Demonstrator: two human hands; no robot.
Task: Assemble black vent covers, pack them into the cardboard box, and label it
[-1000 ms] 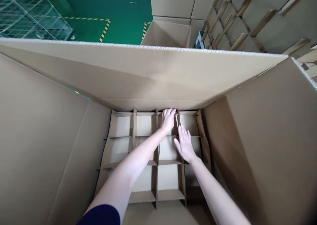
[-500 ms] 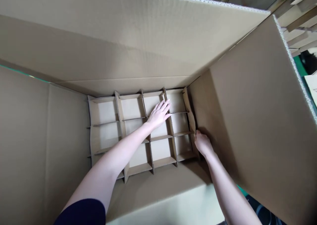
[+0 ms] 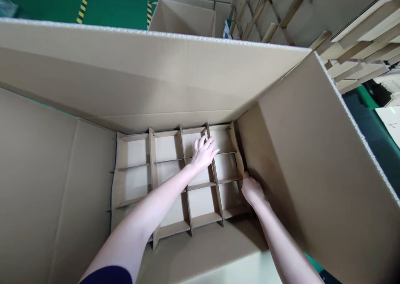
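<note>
A cardboard divider grid (image 3: 153,196) with several square cells lies low inside a large open cardboard box (image 3: 281,150). My left hand (image 3: 203,153) rests over the grid right of its middle, fingers apart and slightly bent across one of the upright strips. It holds nothing that I can see. At the grid's right end, my right hand (image 3: 252,190) is closed on the edge of the outer strip, close to the box's right wall. That strip bows a little. My left forearm covers some of the lower left cells, and my right fingertips are partly hidden.
The box's tall far flap (image 3: 168,71) stands up beyond the grid. Behind it are another open carton (image 3: 184,17) and stacked divider grids (image 3: 290,15) at the upper right. Black-and-yellow tape (image 3: 82,8) marks the green floor.
The camera view has shifted, showing more of the floor and cartons behind. My left fingers have bent from their flatter spread. My right hand stays at the grid's right edge.
</note>
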